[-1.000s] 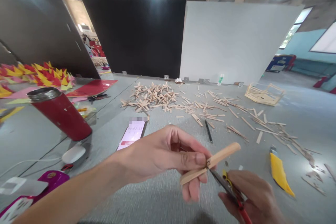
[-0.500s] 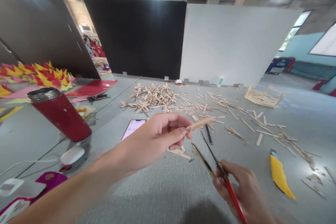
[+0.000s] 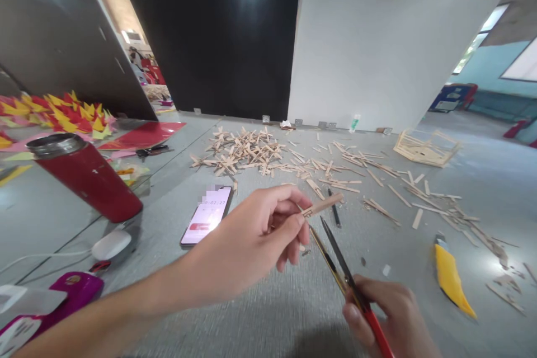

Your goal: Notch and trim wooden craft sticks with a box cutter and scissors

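Note:
My left hand [image 3: 268, 229] pinches a short flat wooden stick [image 3: 325, 205] between thumb and fingers, held above the table, its free end pointing right. My right hand [image 3: 388, 313] grips red-handled scissors [image 3: 340, 254]. Their long blades are parted and point up and left, with the tips just below the stick. No contact between blades and stick can be made out. Behind the stick, a dark pen-like rod [image 3: 334, 210] lies on the table. Beyond my left wrist is a phone [image 3: 207, 215] showing a timer, partly covered by the hand.
A pile of wooden sticks [image 3: 247, 151] spreads across the table [image 3: 235, 319], with loose pieces to the right. A yellow cutter [image 3: 452, 279] lies at right, a wooden stick frame [image 3: 425, 148] behind it. On the left stand a red bottle [image 3: 90, 179], a white case [image 3: 111, 245] and a purple power strip [image 3: 79, 293].
The scissor blades have come closer together and nearer to the stick. My left hand has shifted slightly right and down. More of the phone shows as the view has tilted.

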Action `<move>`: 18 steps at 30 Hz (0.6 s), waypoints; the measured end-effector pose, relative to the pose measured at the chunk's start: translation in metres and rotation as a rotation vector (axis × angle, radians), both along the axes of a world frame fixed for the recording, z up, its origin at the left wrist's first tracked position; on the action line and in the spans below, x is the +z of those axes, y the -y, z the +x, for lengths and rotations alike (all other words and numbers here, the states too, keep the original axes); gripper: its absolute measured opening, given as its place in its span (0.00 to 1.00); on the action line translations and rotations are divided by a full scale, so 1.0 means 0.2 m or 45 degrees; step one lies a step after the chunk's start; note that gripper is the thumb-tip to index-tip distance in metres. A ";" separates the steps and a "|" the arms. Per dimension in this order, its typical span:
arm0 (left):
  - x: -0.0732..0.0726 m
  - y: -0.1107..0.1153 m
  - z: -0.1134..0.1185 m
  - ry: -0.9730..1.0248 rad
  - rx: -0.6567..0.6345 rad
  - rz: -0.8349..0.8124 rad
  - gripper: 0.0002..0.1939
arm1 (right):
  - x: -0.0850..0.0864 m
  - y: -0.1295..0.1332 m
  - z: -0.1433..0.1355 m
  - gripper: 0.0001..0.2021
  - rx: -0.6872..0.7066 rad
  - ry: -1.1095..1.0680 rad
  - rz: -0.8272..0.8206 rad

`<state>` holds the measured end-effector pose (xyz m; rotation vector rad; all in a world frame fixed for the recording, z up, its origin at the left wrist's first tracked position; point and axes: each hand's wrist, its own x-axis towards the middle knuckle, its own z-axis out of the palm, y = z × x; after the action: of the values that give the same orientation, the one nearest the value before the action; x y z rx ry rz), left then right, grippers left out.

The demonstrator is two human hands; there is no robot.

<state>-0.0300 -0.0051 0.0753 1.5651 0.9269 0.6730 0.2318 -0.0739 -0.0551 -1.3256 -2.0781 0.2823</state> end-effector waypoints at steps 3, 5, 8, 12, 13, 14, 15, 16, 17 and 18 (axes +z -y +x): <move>0.01 0.00 0.00 -0.153 0.079 0.036 0.15 | 0.00 0.01 0.00 0.29 -0.012 -0.020 0.005; 0.01 0.00 -0.01 -0.202 0.101 0.074 0.20 | 0.00 0.01 -0.01 0.31 -0.026 -0.084 -0.072; 0.00 -0.01 0.00 -0.206 0.123 0.168 0.21 | 0.00 0.02 -0.03 0.32 -0.061 -0.270 -0.312; -0.01 -0.03 0.01 -0.208 0.162 0.262 0.20 | 0.02 0.03 -0.05 0.31 -0.028 -0.382 -0.490; -0.02 -0.03 0.02 -0.208 0.176 0.266 0.20 | 0.03 0.03 -0.05 0.31 -0.013 -0.382 -0.503; -0.02 -0.03 0.02 -0.203 0.189 0.261 0.19 | 0.04 0.02 -0.05 0.31 -0.003 -0.382 -0.514; -0.02 -0.04 0.03 -0.195 0.198 0.249 0.19 | 0.05 0.02 -0.05 0.31 0.003 -0.382 -0.523; -0.03 -0.04 0.03 -0.186 0.201 0.228 0.20 | 0.05 0.02 -0.05 0.32 0.007 -0.381 -0.532; -0.03 -0.04 0.03 -0.174 0.200 0.201 0.20 | 0.06 0.02 -0.05 0.33 0.009 -0.378 -0.547; -0.04 -0.04 0.04 -0.159 0.193 0.167 0.19 | 0.06 0.02 -0.05 0.34 0.010 -0.376 -0.579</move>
<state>-0.0226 0.0034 0.0672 1.6798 1.1214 0.7624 0.2227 -0.0780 -0.0436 -1.4263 -1.8287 0.9405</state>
